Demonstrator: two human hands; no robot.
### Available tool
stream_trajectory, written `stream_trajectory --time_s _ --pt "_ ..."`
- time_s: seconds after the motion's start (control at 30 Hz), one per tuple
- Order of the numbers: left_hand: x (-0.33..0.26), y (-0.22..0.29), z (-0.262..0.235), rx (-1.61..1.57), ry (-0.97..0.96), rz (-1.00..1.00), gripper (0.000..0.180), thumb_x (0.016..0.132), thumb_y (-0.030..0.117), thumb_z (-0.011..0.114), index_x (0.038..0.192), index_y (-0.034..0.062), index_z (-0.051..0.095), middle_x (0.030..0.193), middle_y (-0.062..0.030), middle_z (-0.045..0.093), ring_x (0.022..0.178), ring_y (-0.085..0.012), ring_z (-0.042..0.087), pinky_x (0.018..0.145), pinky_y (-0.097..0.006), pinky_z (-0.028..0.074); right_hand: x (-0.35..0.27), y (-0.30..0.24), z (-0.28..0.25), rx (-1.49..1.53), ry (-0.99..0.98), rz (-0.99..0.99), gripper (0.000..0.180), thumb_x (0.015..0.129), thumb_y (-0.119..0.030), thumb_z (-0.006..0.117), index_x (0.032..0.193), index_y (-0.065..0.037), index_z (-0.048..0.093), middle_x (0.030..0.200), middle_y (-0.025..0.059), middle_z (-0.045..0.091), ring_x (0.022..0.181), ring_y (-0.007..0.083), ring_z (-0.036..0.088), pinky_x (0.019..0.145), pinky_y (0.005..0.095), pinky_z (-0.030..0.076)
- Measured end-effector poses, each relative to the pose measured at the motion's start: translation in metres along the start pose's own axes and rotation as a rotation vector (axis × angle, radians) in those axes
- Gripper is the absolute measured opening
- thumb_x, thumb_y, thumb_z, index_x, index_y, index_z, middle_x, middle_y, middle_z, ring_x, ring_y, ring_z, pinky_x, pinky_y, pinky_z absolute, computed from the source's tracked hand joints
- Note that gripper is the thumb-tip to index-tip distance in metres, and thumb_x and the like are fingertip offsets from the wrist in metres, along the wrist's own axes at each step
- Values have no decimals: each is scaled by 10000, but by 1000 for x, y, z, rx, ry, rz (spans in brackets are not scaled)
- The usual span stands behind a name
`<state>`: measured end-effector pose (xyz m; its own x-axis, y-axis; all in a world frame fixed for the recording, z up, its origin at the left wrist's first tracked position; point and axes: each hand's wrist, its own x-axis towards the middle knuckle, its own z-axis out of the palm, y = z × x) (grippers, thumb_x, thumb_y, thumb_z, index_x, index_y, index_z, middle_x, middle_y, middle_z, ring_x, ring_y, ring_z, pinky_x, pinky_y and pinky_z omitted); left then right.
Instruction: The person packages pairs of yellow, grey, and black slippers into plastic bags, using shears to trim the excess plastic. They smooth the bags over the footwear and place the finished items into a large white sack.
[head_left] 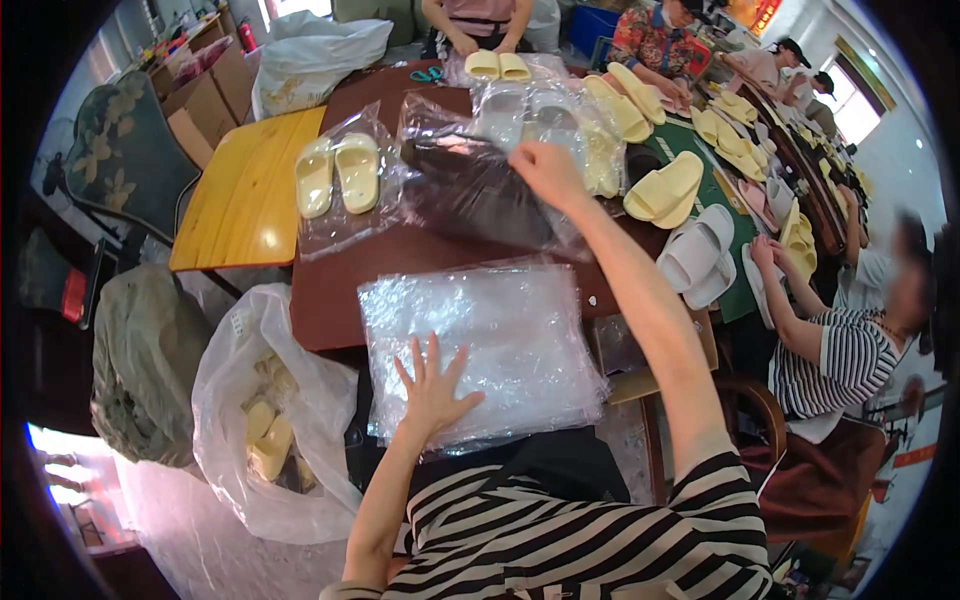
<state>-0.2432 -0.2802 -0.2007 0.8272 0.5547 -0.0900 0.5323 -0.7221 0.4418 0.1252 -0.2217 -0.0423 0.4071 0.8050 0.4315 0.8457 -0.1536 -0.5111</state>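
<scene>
My left hand (437, 392) lies flat with spread fingers on a stack of clear plastic bags (520, 350) at the table's near edge. Farther out, my right hand (548, 172) is closed on the edge of a clear plastic bag (465, 200), which lies across the dark tabletop and holds no slippers that I can see. Left of it is a pair of pale yellow slippers (358, 175) inside another clear bag. Just beyond my right hand, a bagged pair of light grey slippers (553, 115) lies beside yellow ones.
A yellow wooden table (250, 190) adjoins the brown table (325, 305) on the left. On the floor stands a translucent sack (225, 400) with yellow slippers inside. Loose yellow (665, 190) and grey slippers (697, 255) lie at right, near co-workers. Another person's hands (490, 45) work across the table.
</scene>
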Motion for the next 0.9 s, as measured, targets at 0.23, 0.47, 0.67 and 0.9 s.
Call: stream_trajectory --time_s 0.23,0.47,0.67,0.9 --pt "8 -30 5 -646 412 -36 577 974 410 535 1447 88 456 1527 -208 371 1431 -421 298 1144 -579 253 -115 -117 -54 -321 183 -434 273 792 -165 741 1041 -71 680 890 104 665 810 299 650 705 400 499" --pt "1 -82 -52 -2137 169 -471 635 1005 388 512 1502 48 308 1391 -175 489 1230 -348 531 996 -548 471 -273 -81 -28 0 -446 -276 321 885 -225 668 1170 -77 662 960 99 642 861 274 649 765 381 524" --pt "0 -68 -57 -1623 116 -509 730 947 68 577 1547 67 162 1411 -199 457 1135 -292 595 849 -439 575 -281 39 -15 471 -211 480 217 962 -63 520 1096 1 678 1005 134 707 917 224 696 793 320 560" --pt "-26 -25 -110 -1422 28 -337 750 966 36 524 1581 213 132 1349 -209 523 1031 -277 654 846 -442 585 -263 100 25 878 -434 806 339 972 17 448 1306 44 503 1136 180 668 992 230 695 849 310 576"
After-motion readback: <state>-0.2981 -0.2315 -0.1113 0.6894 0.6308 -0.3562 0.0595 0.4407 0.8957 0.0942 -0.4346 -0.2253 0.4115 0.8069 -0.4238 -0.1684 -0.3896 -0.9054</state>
